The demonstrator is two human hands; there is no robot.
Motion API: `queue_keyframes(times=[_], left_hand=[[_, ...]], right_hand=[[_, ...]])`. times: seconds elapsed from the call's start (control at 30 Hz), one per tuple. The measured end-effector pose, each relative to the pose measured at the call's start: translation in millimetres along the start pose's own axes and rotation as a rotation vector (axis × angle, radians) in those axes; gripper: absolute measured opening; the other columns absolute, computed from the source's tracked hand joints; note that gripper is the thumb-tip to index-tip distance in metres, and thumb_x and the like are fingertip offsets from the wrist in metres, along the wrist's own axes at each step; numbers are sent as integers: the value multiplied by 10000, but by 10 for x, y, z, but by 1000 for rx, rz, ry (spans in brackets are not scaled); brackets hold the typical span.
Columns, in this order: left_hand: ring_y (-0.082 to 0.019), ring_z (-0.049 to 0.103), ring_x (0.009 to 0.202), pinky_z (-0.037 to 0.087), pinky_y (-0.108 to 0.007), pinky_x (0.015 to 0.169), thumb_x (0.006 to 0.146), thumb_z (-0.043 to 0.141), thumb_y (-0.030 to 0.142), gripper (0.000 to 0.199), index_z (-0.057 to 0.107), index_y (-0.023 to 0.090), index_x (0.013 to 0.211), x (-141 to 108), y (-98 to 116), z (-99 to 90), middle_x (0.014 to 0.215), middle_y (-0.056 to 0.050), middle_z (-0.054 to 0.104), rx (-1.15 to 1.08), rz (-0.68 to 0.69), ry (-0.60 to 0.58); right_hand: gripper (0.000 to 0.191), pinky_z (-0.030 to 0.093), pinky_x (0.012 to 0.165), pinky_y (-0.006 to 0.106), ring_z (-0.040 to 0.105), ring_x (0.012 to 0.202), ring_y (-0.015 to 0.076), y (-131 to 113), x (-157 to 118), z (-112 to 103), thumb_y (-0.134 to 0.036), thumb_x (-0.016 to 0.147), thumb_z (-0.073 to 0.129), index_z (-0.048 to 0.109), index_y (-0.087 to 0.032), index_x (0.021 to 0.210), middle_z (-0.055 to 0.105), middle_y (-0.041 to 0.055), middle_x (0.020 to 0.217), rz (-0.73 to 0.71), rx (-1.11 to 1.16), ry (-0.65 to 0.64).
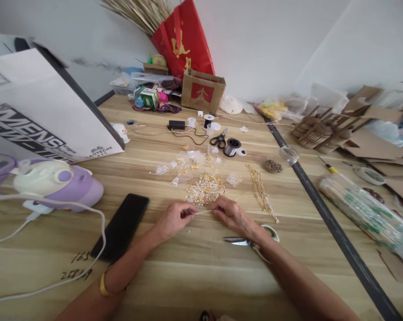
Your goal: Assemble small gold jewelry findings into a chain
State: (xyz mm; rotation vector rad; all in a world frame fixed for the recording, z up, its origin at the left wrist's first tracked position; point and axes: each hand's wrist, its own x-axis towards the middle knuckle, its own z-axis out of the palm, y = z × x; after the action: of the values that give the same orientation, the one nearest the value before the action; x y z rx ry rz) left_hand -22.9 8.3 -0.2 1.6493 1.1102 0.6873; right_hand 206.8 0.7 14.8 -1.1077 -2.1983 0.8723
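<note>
A thin silver chain (204,211) is stretched between my two hands, just above the wooden table. My left hand (175,219) pinches one end of it, and my right hand (231,215) pinches the other. Right behind the fingers lies a pile of small gold and silver jewellery findings (205,189). Scissors (239,240) rest partly under my right forearm, their blades pointing left. Several gold chains (260,191) lie to the right of the pile. One tiny loose piece (188,231) is on the table near my left hand.
At the left are a black phone (123,227), a purple and white device (59,183) with a white cable, and a large box (44,102). Behind the pile lie black-handled scissors (218,141) and a wire spool (232,147). A wrapped bundle of sticks (362,209) lies right.
</note>
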Motion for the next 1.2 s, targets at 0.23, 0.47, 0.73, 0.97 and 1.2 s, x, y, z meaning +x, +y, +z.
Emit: queue_keyframes(times=[0.23, 0.47, 0.73, 0.97, 1.2], left_hand=[[-153, 538, 599, 387, -249, 620, 738, 617, 141, 100, 702, 182, 704, 7, 55, -23, 670, -19, 642, 252, 44, -10], [-138, 490, 544, 331, -234, 574, 735, 629, 150, 113, 676, 196, 643, 2, 57, -112, 594, 6, 585, 355, 78, -58], [-142, 537, 624, 373, -235, 609, 747, 582, 168, 184, 679, 175, 903, -6, 91, -213, 694, 2, 618, 522, -58, -235], [-127, 547, 650, 403, -228, 620, 743, 525, 130, 231, 644, 173, 936, 11, -63, -278, 723, 8, 607, 464, -8, -285], [-114, 524, 640, 419, -229, 625, 744, 518, 142, 223, 640, 175, 928, 21, -60, -299, 738, 6, 606, 386, -27, -287]], right_hand=[[141, 443, 704, 257, 558, 773, 154, -1, -12, -19, -192, 926, 474, 613, -165, 928, 568, 51, 860, 9, -19, -63], [183, 434, 708, 235, 584, 771, 142, -29, -25, -106, -172, 945, 434, 615, -183, 971, 626, 35, 872, 56, -115, -133], [181, 420, 688, 229, 616, 781, 144, 1, -47, -390, -205, 947, 443, 624, -195, 946, 662, 34, 899, 139, -299, -150], [156, 358, 630, 220, 612, 825, 155, 167, -110, -596, -126, 900, 497, 614, -191, 980, 625, 58, 988, 272, -638, -203], [163, 350, 614, 233, 614, 801, 156, 213, -84, -568, -190, 944, 448, 610, -188, 968, 603, 57, 961, 309, -689, -278]])
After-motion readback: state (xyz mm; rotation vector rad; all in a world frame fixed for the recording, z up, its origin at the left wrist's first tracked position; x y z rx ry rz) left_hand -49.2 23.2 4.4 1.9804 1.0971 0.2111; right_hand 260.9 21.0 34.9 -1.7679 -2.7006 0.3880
